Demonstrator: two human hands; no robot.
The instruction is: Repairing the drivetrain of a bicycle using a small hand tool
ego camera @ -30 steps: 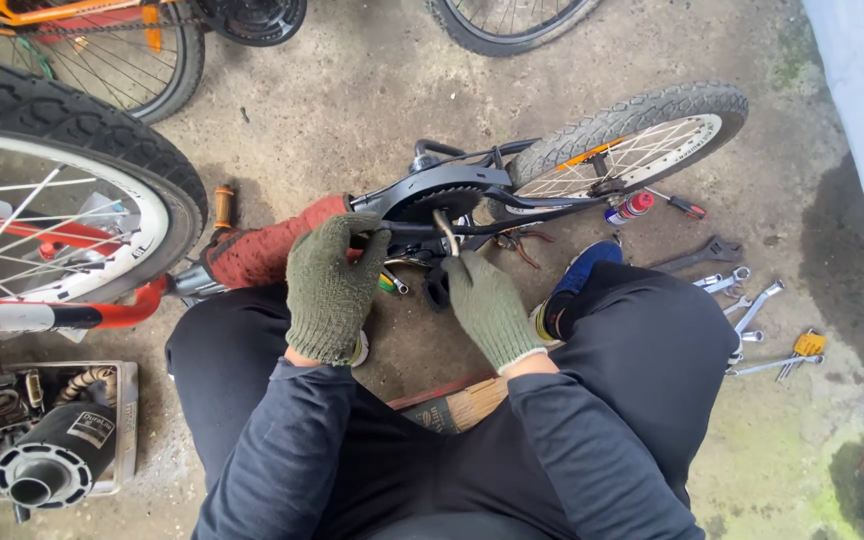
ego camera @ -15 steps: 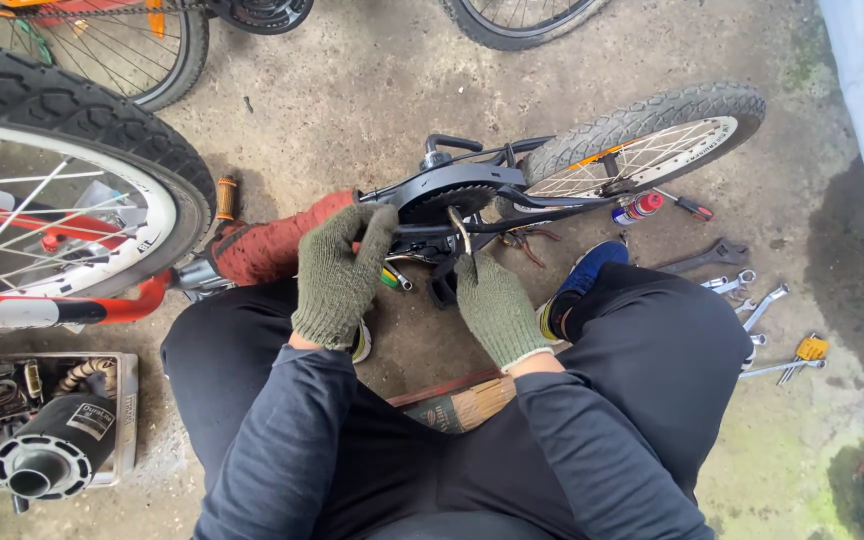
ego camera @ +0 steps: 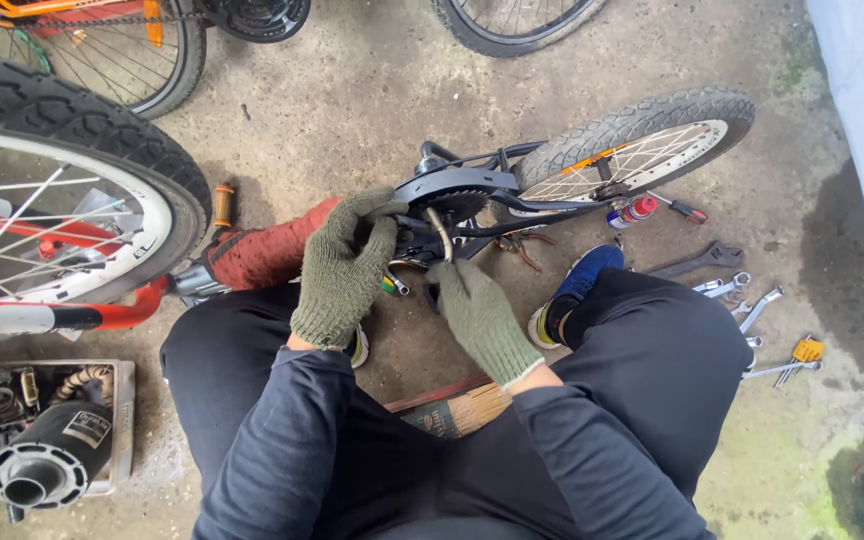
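While the person sits on the concrete floor (ego camera: 352, 90) with knees spread, both gloved hands work at the crank end of a small bicycle (ego camera: 642, 140) that lies on its side just ahead of them; the left hand (ego camera: 344, 268) has its fingers curled over the near edge of the black chain guard (ego camera: 452, 183), thumb tucked beneath, gripping it; the right hand (ego camera: 480, 318) is closed around the lower end of a thin bent metal bar (ego camera: 440, 232), whose upper end stands against the toothed chainring (ego camera: 457, 205) under the guard.

By my reading, the step in hand is levering at the chainring while the other hand steadies the guard; whether the bar's tip is hooked in or only resting there is too small to tell; such a move would call for a firm hold on the guard and a controlled push, since the bar could slip off the teeth.

Set against half a second ago, the left hand's fingertips have reached up onto the guard's edge, and the bar leans a little more to the left; the right hand keeps its grip low on the bar; the bicycle lies as it did.

Around them: a spray can (ego camera: 632, 211) with a red cap beside the small wheel; pliers (ego camera: 522, 248) near a blue shoe (ego camera: 577, 285); spanners (ego camera: 742, 290) scattered to the right; a large spoked wheel (ego camera: 62, 200) to the left; a tray of engine parts (ego camera: 122, 420) below it.
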